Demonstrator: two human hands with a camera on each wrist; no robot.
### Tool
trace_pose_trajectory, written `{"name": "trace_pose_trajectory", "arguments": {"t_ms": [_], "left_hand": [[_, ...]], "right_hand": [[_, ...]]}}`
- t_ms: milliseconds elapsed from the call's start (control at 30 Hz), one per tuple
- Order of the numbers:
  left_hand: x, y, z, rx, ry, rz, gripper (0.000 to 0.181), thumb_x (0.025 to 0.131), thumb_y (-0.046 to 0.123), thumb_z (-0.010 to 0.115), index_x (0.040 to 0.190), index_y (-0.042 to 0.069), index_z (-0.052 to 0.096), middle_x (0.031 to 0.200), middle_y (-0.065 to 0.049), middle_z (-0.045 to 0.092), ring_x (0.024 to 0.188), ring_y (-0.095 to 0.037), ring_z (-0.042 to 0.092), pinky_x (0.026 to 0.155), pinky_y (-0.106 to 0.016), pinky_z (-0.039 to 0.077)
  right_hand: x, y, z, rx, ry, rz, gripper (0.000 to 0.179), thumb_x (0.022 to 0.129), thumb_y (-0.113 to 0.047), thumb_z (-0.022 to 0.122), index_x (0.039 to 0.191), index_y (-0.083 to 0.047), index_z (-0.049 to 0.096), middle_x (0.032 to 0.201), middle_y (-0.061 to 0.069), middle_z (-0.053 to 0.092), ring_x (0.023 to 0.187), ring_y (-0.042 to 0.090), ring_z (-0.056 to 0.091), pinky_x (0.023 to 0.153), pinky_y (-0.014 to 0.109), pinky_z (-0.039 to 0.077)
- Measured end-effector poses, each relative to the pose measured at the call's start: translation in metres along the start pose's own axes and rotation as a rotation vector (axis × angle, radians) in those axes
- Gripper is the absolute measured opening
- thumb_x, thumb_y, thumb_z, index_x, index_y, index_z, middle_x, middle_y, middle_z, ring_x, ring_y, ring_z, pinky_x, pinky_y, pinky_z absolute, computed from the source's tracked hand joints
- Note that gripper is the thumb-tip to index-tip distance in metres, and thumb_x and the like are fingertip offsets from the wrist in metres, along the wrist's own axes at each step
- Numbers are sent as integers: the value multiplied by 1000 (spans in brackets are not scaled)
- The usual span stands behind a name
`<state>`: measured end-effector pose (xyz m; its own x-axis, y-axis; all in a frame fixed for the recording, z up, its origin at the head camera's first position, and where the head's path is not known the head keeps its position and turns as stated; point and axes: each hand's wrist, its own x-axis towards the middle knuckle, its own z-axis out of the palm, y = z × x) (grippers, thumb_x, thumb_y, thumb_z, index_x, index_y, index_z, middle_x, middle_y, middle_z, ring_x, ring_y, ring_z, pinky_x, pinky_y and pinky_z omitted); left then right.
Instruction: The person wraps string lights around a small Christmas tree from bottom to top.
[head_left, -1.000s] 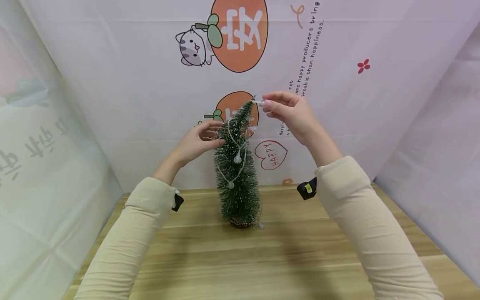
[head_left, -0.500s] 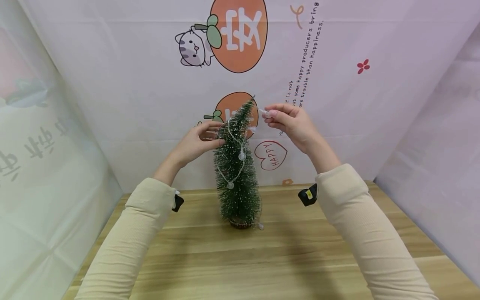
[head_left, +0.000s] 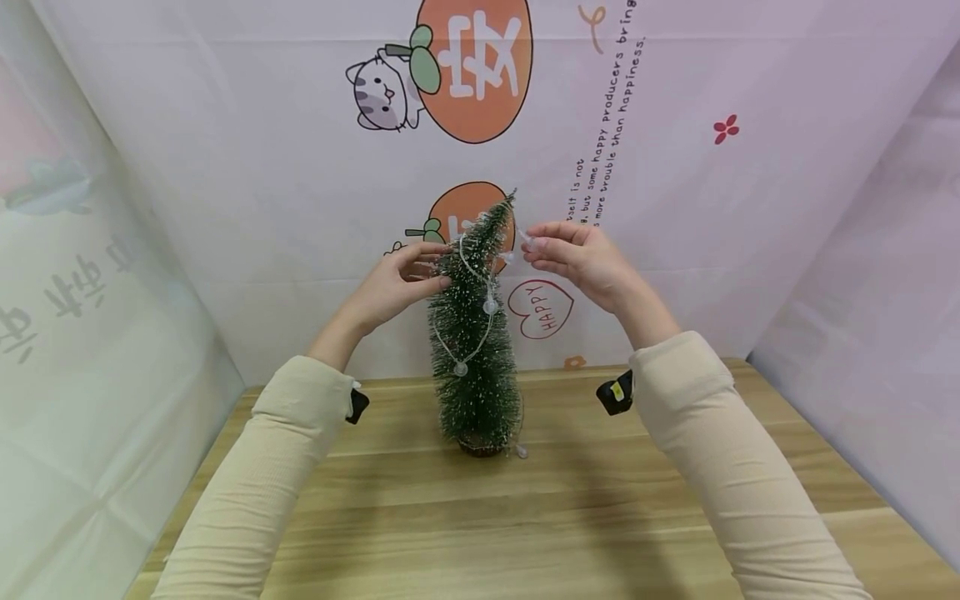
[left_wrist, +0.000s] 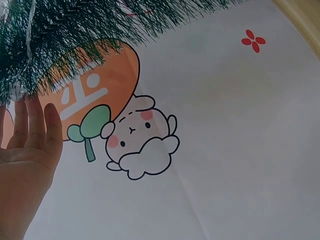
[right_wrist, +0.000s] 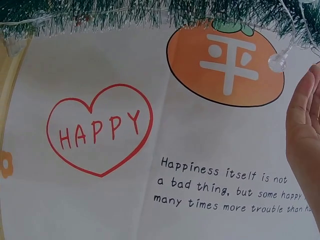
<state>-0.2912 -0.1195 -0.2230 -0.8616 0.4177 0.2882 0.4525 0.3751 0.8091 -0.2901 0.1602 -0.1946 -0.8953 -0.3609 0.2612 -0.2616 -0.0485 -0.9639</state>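
A small green artificial Christmas tree (head_left: 476, 387) stands on the table, its tip bent to the right. A string light with clear round bulbs winds around it; one bulb (head_left: 491, 306) hangs in front, another bulb (head_left: 461, 368) lower down. At the tree's upper left, my left hand (head_left: 397, 279) has its fingertips and thumb against the branches; the left wrist view shows those fingers straight, near a clear bulb (left_wrist: 17, 91). My right hand (head_left: 581, 262) pinches a piece of the string light (head_left: 528, 240), to the right of the tip. Its fingertips are mostly cut off in the right wrist view.
Close behind the tree hangs a white printed cloth (head_left: 660, 208), with more cloth at both sides. The tree's base (head_left: 482, 448) stands on a wooden table (head_left: 465, 525). A loose bulb (head_left: 522, 451) lies beside the base on the right.
My right hand has moved down from beside the tree's tip, still pinching the string light. The front upper bulb has shifted slightly up and right. My left hand stays put.
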Motion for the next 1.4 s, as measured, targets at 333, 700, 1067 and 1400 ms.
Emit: {"name": "trace_pose_trajectory", "arguments": {"t_ms": [333,700,1067,1400], "left_hand": [[0,-2,-1,17,12,10,53,92,25,62,141,18,45,144,-10,45,129,-28,47,106,-49,42],[0,-1,-2,9,14,-14,56,92,23,63,143,18,42,146,-12,42,129,-29,46,107,-50,40],[0,-2,-2,4,21,-24,57,91,23,63,143,18,41,147,-13,40,131,-30,45,108,-50,39],[-3,1,-1,-7,14,-20,62,90,24,64,147,22,38,150,-10,38,136,-28,40,110,-51,36]], "right_hand": [[2,10,3,-3,-22,58,13,95,-3,54,103,-11,61,93,-5,68,87,7,66,85,17,53],[1,16,5,33,-74,42,19,95,-1,48,101,-15,61,93,-6,71,90,7,67,86,18,53],[0,20,4,25,-93,21,20,96,-2,47,105,-13,61,99,-5,68,94,7,66,87,19,53],[0,24,2,28,-78,1,20,99,-7,42,106,-11,60,97,-6,68,92,7,66,86,20,54]]}}
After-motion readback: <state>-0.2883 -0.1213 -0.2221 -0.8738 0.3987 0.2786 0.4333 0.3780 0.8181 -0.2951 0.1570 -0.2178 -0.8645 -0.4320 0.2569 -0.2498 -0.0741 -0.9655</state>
